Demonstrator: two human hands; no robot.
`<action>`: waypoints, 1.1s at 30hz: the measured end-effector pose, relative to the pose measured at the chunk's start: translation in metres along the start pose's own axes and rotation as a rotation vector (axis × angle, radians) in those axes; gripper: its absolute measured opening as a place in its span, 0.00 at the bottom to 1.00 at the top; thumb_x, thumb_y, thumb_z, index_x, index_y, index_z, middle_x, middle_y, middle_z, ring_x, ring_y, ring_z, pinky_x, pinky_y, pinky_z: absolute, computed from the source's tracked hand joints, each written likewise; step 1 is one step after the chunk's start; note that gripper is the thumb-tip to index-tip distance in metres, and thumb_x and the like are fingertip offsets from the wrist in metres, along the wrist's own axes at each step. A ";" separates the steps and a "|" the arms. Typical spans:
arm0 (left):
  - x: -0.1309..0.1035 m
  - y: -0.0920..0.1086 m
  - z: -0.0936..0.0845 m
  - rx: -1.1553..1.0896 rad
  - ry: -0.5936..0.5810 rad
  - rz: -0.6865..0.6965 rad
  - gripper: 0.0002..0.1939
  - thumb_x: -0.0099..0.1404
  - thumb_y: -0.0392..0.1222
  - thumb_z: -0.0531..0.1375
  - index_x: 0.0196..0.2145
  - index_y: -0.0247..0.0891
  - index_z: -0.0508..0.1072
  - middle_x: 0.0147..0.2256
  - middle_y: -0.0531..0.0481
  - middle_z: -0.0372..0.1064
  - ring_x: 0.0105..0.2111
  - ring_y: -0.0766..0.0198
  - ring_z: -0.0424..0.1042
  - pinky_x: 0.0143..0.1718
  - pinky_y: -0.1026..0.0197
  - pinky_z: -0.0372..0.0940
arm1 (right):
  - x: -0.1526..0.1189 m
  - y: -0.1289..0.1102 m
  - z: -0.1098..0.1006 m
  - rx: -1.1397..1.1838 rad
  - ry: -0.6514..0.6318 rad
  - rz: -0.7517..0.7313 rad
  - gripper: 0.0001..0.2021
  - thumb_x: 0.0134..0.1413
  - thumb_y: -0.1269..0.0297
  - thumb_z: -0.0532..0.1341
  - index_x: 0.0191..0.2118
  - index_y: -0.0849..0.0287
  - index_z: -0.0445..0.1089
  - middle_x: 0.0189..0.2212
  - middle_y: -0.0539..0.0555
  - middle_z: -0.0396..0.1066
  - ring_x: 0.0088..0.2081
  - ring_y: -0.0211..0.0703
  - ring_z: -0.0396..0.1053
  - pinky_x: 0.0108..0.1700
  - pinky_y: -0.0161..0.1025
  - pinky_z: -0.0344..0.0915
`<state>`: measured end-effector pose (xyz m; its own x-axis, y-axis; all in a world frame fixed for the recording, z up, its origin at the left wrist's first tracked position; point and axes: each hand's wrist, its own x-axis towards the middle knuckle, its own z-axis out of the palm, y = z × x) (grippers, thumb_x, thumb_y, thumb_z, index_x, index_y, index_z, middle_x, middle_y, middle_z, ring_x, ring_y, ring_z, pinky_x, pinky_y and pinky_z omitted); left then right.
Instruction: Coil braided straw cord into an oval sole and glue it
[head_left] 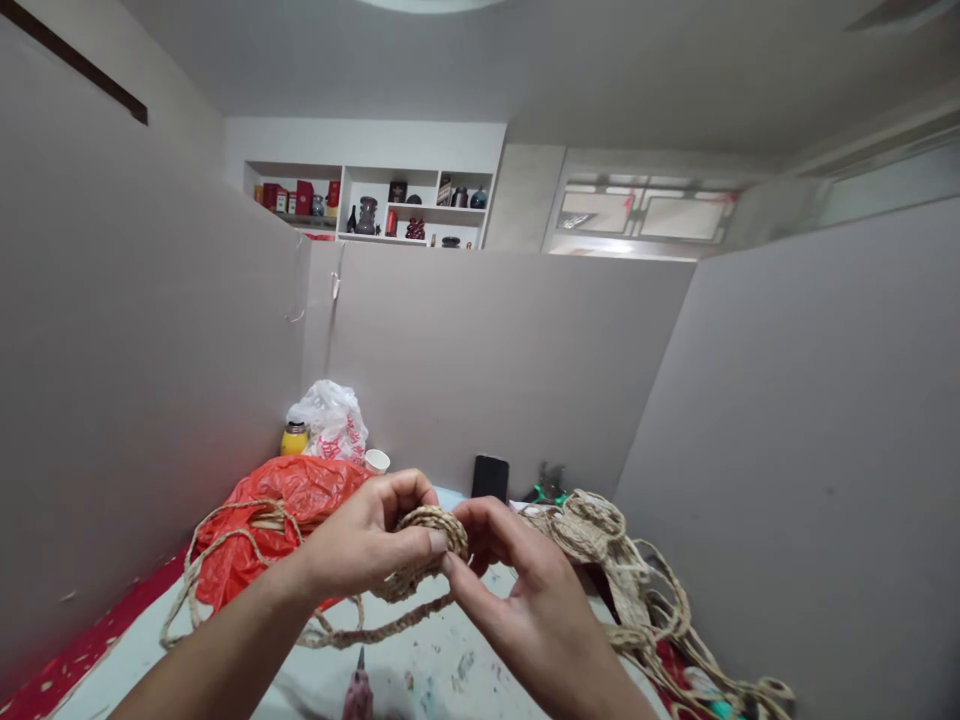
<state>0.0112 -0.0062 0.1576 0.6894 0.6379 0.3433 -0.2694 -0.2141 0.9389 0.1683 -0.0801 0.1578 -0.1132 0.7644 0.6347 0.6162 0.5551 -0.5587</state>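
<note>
A small coiled piece of braided straw rope (431, 525) is held up between my two hands above the table. My left hand (375, 530) grips its left side, thumb in front and fingers behind. On the right side my right hand (514, 570) pinches the coil's edge between thumb and fingers. A length of the same braid (375, 634) trails from the coil to the left, in front of a red plastic bag (300, 490). Below the coil, the pink-stained tip of a glue gun-like tool (359, 692) points upward.
Large bundles of braided rope (592, 530) lie at the right. Along the back stand a yellow jar (294, 439), a white plastic bag (330, 420), a white cup (377, 461) and a black phone (490, 478). Grey partitions (480, 350) enclose the table (442, 665).
</note>
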 end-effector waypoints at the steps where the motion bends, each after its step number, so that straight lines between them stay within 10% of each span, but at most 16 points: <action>1: 0.000 0.001 0.000 -0.001 0.025 0.019 0.11 0.56 0.40 0.65 0.31 0.38 0.65 0.26 0.55 0.62 0.24 0.70 0.61 0.26 0.66 0.56 | 0.000 0.000 0.000 0.037 0.010 0.011 0.05 0.55 0.71 0.58 0.36 0.54 0.64 0.27 0.45 0.67 0.28 0.36 0.64 0.31 0.34 0.63; 33: 0.003 -0.001 0.006 -0.245 0.262 0.061 0.12 0.56 0.40 0.66 0.39 0.38 0.75 0.31 0.50 0.71 0.29 0.66 0.70 0.33 0.64 0.63 | 0.000 0.003 0.010 0.160 0.190 -0.062 0.09 0.58 0.68 0.60 0.43 0.55 0.73 0.28 0.49 0.75 0.27 0.36 0.70 0.30 0.34 0.68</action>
<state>0.0171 -0.0084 0.1581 0.4794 0.8043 0.3512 -0.4800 -0.0947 0.8722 0.1620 -0.0746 0.1507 0.0114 0.6604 0.7508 0.4799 0.6551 -0.5835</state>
